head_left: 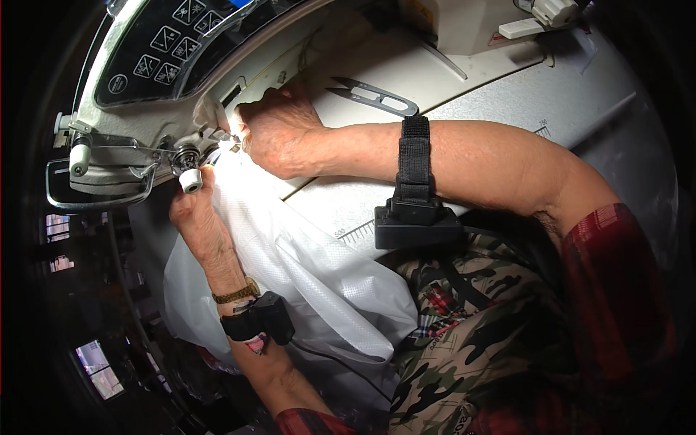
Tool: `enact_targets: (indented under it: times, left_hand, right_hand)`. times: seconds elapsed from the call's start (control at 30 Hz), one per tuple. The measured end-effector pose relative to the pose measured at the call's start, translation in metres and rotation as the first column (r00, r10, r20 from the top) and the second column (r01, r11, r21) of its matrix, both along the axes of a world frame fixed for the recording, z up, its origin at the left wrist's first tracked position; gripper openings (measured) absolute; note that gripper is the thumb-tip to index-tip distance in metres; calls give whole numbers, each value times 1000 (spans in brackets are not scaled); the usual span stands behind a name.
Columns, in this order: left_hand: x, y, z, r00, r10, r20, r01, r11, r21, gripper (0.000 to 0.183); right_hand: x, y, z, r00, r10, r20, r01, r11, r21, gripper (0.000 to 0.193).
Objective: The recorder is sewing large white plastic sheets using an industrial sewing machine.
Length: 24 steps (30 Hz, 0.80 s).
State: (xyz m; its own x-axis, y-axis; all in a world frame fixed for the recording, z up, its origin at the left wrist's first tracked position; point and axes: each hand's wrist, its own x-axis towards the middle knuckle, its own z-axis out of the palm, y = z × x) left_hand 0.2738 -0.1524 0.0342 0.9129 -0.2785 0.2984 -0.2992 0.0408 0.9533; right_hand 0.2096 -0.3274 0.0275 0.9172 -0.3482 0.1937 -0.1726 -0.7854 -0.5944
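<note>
White fabric (272,239) runs from under the sewing machine's needle area down over my lap, gathered in folds. My left hand (194,206) is closed on its left edge, just below the machine head (138,123); the fingertips are partly hidden behind the white tension knob (191,180). Close to the lit needle area, my right hand (279,130) is curled with its knuckles up, against the top end of the fabric. Its fingertips are tucked out of sight. Grey thread snips (375,98) lie on the machine bed beyond my right wrist.
The machine's control panel (170,51) arches over the upper left. A wire guard (101,199) sticks out at the left. The pale table (478,94) carries printed ruler marks and a seam. Strapped black boxes (418,226) sit on both forearms, and a cable trails from the left one.
</note>
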Motion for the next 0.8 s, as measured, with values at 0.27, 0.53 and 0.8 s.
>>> enact_targets:
  times: [0.27,0.53,0.8]
  left_hand:
    - [2,-2,0,1000,8,5,-8,1000,1,9]
    - [7,1,-5,999,32,8,-32,998,59,8]
    - [8,1,-5,999,36,19,-36,999,39,5]
  right_hand:
    - [0,-2,4,999,14,-41,-15,999,-34,25]
    - [8,1,-10,999,-19,43,19,1000,11,27]
    - [10,1,-7,1000,-13,-17,13,1000,3,27]
